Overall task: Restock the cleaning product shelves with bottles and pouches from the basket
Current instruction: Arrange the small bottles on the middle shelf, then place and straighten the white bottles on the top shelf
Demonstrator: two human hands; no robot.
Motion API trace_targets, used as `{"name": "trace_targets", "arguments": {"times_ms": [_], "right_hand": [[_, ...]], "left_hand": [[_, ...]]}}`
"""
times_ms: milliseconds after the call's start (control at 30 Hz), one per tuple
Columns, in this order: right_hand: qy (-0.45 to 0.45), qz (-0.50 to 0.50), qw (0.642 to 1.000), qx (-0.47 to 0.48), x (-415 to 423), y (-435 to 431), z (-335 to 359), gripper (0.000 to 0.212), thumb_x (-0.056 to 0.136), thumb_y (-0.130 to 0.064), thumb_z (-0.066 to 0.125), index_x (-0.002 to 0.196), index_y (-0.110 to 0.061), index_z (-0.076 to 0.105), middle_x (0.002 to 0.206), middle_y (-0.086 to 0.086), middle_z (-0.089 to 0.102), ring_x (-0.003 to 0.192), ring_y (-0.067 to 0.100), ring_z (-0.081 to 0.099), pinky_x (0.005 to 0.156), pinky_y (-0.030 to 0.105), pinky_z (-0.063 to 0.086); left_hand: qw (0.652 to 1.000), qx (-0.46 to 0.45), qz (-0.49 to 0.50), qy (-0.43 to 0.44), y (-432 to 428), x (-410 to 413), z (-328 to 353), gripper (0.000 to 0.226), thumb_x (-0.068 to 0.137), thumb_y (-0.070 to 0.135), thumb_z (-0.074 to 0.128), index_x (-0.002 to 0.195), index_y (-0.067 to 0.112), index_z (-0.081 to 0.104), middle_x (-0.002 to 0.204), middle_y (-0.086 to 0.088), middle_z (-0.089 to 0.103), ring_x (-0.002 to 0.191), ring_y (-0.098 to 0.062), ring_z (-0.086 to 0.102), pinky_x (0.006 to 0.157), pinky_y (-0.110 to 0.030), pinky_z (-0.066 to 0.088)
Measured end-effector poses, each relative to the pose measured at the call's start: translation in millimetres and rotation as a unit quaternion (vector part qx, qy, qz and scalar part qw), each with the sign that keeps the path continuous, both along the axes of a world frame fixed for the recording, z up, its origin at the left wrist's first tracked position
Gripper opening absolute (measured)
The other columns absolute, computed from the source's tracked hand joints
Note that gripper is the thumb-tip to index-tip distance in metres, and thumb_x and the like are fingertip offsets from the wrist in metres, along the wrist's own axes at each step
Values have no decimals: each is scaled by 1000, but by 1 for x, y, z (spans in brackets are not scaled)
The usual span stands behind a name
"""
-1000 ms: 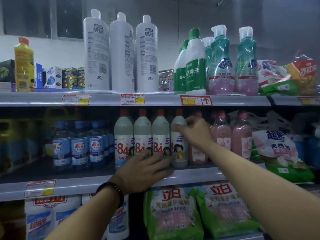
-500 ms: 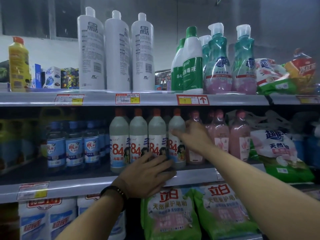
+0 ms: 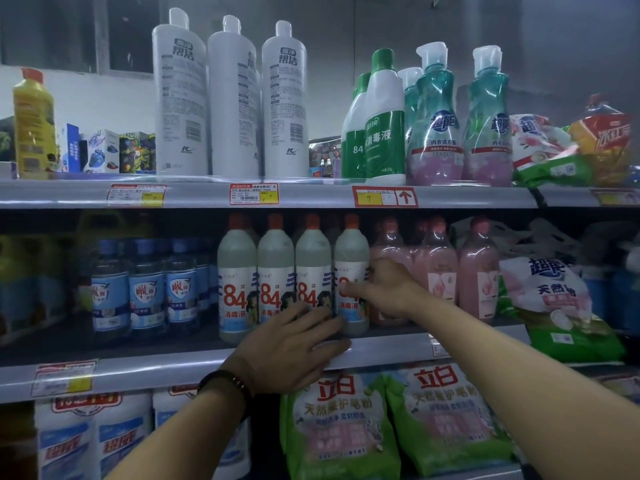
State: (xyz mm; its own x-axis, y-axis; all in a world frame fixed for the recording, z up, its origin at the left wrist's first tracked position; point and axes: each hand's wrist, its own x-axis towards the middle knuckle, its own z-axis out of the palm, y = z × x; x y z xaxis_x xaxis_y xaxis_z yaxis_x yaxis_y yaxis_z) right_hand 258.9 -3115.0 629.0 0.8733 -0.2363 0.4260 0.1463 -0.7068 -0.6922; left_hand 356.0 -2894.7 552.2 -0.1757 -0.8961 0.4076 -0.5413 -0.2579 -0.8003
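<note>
Several grey "84" disinfectant bottles (image 3: 256,271) with red caps stand in a row on the middle shelf (image 3: 138,372). My right hand (image 3: 388,289) grips the rightmost 84 bottle (image 3: 351,251) at its label, thumb across the front and fingers round its right side. My left hand (image 3: 294,348) lies flat with straight fingers, touching the lower fronts of the third and fourth bottles at the shelf lip. The basket is out of view.
Pink bottles (image 3: 440,268) stand just right of the 84 row and blue-labelled bottles (image 3: 145,289) to the left. The top shelf carries tall white bottles (image 3: 235,98), green ones and teal pump bottles. Green pouches (image 3: 339,427) fill the lower shelf, with a white-green pouch (image 3: 554,306) at right.
My right hand slid down the rightmost 84 bottle and turned it, so its "84" label faces front like the others. My left hand stayed at the bottle bases.
</note>
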Motion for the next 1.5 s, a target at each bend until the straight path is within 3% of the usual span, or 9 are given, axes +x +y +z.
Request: {"name": "trace_targets", "arguments": {"times_ms": [267,400,467,633,767,900,1133,1267,1500], "right_hand": [[35,45,997,55,-4,-4,2,30,98,-35,75,126,-26,69,120,-4,79,110,14,76,101,43,60],[19,30,999,1,-17,9,-1,21,103,-37,67,121,-28,63,79,-8,79,55,12,69,53,33,56],[-6,19,1000,-8,-25,15,-6,25,104,-34,68,125,-27,58,67,-14,73,46,3,63,45,24,50],[-26,-48,996,-69,-57,31,-13,12,104,-35,67,109,-39,58,93,-5,72,66,4,70,58,24,54],[45,-98,975,-193,-81,42,-15,20,102,-37,62,119,-27,62,107,-6,68,95,14,67,85,36,61],[84,-133,951,-266,-108,67,-18,28,102,-40,57,125,-25,65,114,0,68,97,21,67,87,44,62],[27,-135,943,-304,-154,91,-33,56,101,-44,60,151,-24,49,146,2,57,134,27,56,108,45,51],[-5,-116,951,-285,-152,84,-35,44,102,-45,60,142,-26,57,137,-5,58,128,19,55,108,40,49],[-96,-76,961,-248,-111,62,-20,31,100,-34,64,131,-30,67,120,-22,54,112,1,54,97,26,53]], "left_hand": [[1000,10,6,4,-2,5,-3,45,104,51,49,143,30,58,151,-6,58,135,-29,57,109,-47,37],[1000,7,-1,3,-3,5,-5,44,103,50,50,141,29,59,150,-7,58,134,-30,58,109,-47,37],[1000,5,-4,7,-2,4,-4,42,103,49,51,138,29,61,148,-8,60,132,-30,59,109,-46,38],[999,-2,18,48,3,-12,6,37,97,50,61,126,26,64,142,-8,61,129,-30,60,104,-46,42],[983,-83,55,155,8,-54,14,29,93,42,56,116,26,65,128,-2,66,118,-24,60,100,-44,46],[946,-166,84,266,19,-108,19,24,94,44,48,110,31,62,113,6,70,106,-23,65,97,-43,45],[884,-148,157,415,42,-160,40,25,94,59,57,110,40,59,96,10,69,88,-18,68,79,-42,62],[871,-160,164,434,48,-151,48,25,97,61,56,110,42,63,96,14,70,89,-11,67,79,-39,62],[841,-225,29,491,20,-95,66,13,98,47,60,109,43,65,93,20,69,80,-1,66,70,-32,61]]}}
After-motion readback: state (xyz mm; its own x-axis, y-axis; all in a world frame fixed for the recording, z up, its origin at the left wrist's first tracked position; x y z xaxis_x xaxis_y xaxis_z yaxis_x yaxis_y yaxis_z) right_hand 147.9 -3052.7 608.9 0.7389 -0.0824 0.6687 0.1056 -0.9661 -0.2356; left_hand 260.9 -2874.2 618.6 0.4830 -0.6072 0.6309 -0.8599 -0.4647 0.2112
